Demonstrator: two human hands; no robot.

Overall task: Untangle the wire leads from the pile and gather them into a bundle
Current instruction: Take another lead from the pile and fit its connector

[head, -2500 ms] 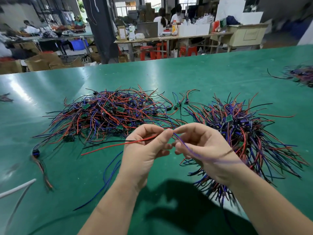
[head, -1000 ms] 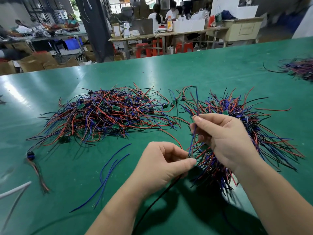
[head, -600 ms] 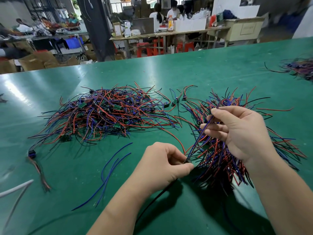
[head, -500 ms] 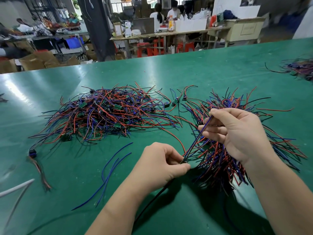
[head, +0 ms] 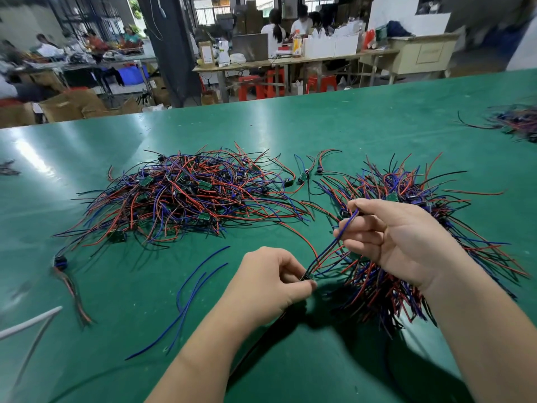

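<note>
A tangled pile of red, blue and black wire leads (head: 189, 199) with small green boards lies at centre left on the green table (head: 334, 126). A gathered bundle of the same leads (head: 386, 289) lies at the right, partly hidden under my right hand (head: 389, 239). That hand pinches the upper end of a blue lead (head: 334, 242). My left hand (head: 270, 283) pinches the lead's small connector end near the table, with a black wire trailing below the hand.
Two loose blue wires (head: 189, 295) lie left of my left hand. A connector with red and black wires (head: 68, 274) and a white tube (head: 29, 324) sit at the left edge. Another wire heap (head: 514, 123) lies far right. Workbenches and people fill the background.
My right hand slid down the blue lead and lowered toward the bundle. My left hand dropped near the table, keeping its pinch on the connector end.
</note>
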